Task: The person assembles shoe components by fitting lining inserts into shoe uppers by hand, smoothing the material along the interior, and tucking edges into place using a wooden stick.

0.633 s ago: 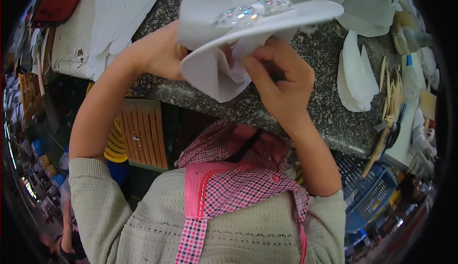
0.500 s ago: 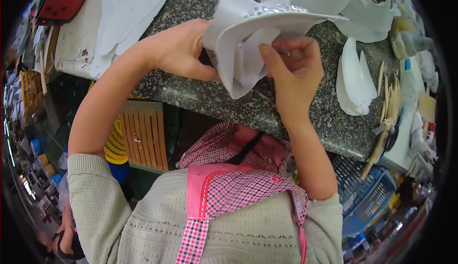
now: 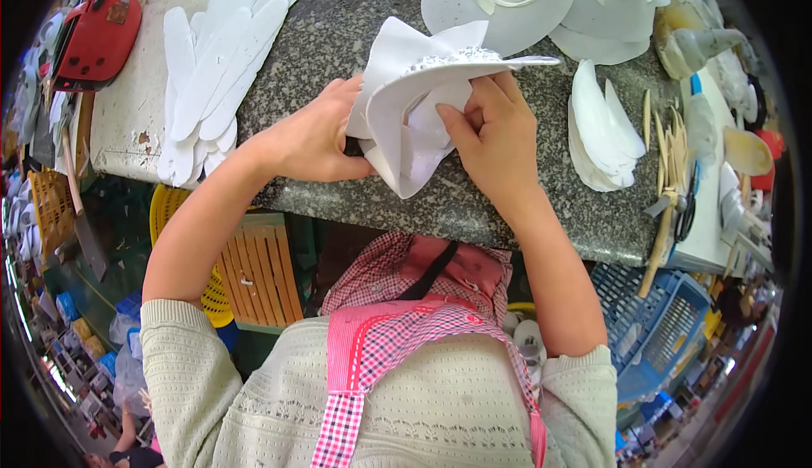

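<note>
Head view: we find a white, curved-brim piece of soft sheet material, trimmed with glittering clear stones (image 3: 391, 108), held between two hands over the front of a dark speckled stone worktop (image 3: 355, 7); we cannot tell whether its lower tip touches the stone. The bare left hand (image 3: 324, 142) is closed on the piece's left side, thumb low by the edge, fingertips hidden behind. The bare right hand (image 3: 501, 134) is apart from the left, its thumb and fingers clamped on the white fold under the brim. We take the left grip to be the steadying one, since it backs the outer wall, while the right pinch seems to control the fold. The hollow is tipped toward the wearer, probably so that the inside can be seen.

To the left, long white strips with rounded ends (image 3: 216, 62) lie fanned and overlapping, perhaps for easy picking, partly on a scuffed off-white board (image 3: 127, 121). Two white brimmed cap shapes (image 3: 461, 7) sit side by side beyond the piece. White petal-shaped sheets (image 3: 596, 142) lie nested just right of the right hand, seemingly within its reach, near a bundle of pale wooden sticks (image 3: 674, 159).
</note>
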A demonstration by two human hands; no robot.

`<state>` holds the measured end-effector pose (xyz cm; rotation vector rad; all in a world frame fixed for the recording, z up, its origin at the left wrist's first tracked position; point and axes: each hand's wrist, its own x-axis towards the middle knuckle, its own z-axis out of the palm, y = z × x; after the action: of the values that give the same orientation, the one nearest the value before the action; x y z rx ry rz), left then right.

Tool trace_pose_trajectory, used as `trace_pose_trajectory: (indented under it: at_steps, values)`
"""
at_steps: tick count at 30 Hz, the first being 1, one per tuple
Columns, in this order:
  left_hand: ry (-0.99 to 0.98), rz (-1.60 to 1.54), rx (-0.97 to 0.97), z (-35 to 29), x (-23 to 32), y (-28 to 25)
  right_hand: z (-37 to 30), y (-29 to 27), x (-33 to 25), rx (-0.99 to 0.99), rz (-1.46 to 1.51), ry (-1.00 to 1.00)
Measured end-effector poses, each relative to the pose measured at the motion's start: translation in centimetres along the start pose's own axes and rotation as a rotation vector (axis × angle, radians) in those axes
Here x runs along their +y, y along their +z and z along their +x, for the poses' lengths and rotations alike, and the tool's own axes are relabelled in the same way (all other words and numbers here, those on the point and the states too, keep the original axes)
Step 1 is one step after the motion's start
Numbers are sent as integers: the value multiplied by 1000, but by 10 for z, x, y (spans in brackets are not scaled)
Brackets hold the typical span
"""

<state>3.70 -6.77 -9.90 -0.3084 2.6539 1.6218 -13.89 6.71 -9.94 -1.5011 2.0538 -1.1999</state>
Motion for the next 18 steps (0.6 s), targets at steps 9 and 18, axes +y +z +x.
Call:
trace_pose_trajectory:
  at_steps: [9, 18]
  values:
    - [13, 168, -64, 7, 7, -12, 8, 4, 8, 62, -8, -75]
    - [-51, 323, -176, 7, -1, -29, 23, 29, 27, 141, -283, -122]
